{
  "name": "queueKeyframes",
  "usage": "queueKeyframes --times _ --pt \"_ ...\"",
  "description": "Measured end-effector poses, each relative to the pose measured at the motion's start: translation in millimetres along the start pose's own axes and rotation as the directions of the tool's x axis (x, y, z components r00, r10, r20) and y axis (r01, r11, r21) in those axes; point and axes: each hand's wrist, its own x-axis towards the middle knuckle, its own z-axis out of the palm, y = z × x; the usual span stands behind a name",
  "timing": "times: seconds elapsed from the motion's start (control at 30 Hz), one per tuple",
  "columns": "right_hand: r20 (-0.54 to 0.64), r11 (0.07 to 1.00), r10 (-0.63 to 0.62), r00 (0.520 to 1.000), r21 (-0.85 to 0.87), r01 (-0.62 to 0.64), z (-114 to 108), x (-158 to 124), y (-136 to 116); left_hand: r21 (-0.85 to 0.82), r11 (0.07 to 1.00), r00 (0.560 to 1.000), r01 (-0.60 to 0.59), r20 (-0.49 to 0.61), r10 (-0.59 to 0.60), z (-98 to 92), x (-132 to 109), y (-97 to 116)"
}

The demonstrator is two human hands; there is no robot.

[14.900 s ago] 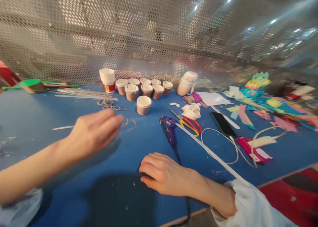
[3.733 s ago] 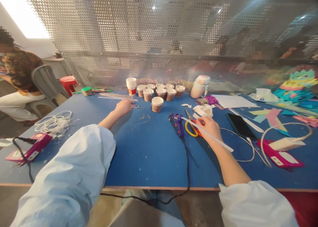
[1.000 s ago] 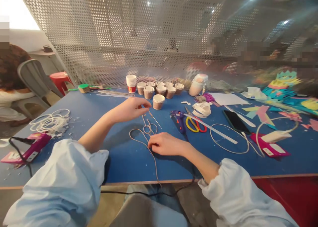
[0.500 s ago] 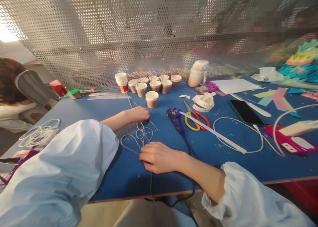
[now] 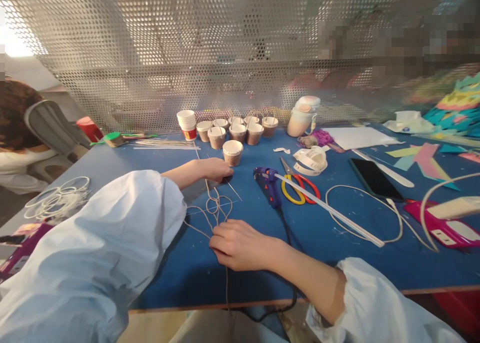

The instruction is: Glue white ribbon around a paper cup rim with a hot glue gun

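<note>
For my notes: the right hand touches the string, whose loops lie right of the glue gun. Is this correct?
Not quite: in the head view, the string, which the right hand does touch, has its loops left of the glue gun.

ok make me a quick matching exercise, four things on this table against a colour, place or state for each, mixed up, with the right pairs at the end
1. glue gun
2. scissors
3. phone
4. twine

A. dark screen facing up
B. runs under the right hand
C. blue-purple body
D. red and yellow handles

Pairs: 1-C, 2-D, 3-A, 4-B
</note>
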Motion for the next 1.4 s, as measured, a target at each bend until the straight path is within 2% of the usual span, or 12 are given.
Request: queueKeyframes --times 0.6,0.67,0.77,0.8,0.83,0.9,0.97,1.03,1.1,1.13,1.23,1.4 --pt "0.002 0.999 0.038 0.999 0.018 -0.038 3 0 0 -0.039 0.999 0.997 0.021 0.068 -0.019 -7.8 7 -1" --pt "0.003 0.999 0.038 0.999 0.016 -0.038 2 0 0 -0.03 0.999 0.999 0.015 0.037 -0.014 -11.5 -1 3" --pt "-0.014 0.999 0.047 0.999 0.026 -0.047 2 -1 -1 -0.016 1.0 0.999 0.02 -0.032 -0.02 -23.8 -28 4" --pt "-0.022 0.998 0.049 0.999 0.032 -0.049 3 -1 -1 -0.013 0.999 0.997 0.039 -0.061 -0.04 -28.7 -39 -1" --pt "-0.027 0.998 0.052 0.998 0.038 -0.051 3 -1 -1 -0.015 0.994 0.989 0.109 -0.099 -0.11 -33.1 -50 -8" --pt "-0.031 0.997 0.057 0.998 0.044 -0.056 4 0 -1 -0.02 0.967 0.96 0.253 -0.121 -0.254 -37.5 -72 -34" --pt "-0.034 0.997 0.06 0.998 0.042 -0.058 6 0 -1 -0.018 0.932 0.924 0.363 -0.119 -0.363 -32.6 -89 -69" --pt "-0.043 0.998 0.061 0.997 0.038 -0.06 8 0 -1 -0.073 0.829 0.82 0.555 -0.116 -0.56 -18.7 -101 -107" --pt "-0.054 0.998 0.062 0.997 0.037 -0.06 10 0 -1 -0.173 0.741 0.733 0.648 -0.122 -0.669 -0.4 -109 -138" --pt "-0.058 0.997 0.062 0.996 0.038 -0.06 11 -1 0 -0.238 0.687 0.673 0.687 -0.147 -0.725 8.7 -111 -149" --pt "-0.064 0.997 0.065 0.996 0.036 -0.063 12 -1 0 -0.276 0.624 0.6 0.731 -0.175 -0.78 30.9 -115 -169" --pt "-0.05 0.997 0.075 0.996 0.035 -0.073 9 0 -1 -0.29 0.546 0.531 0.786 -0.135 -0.836 55.7 -113 -177"
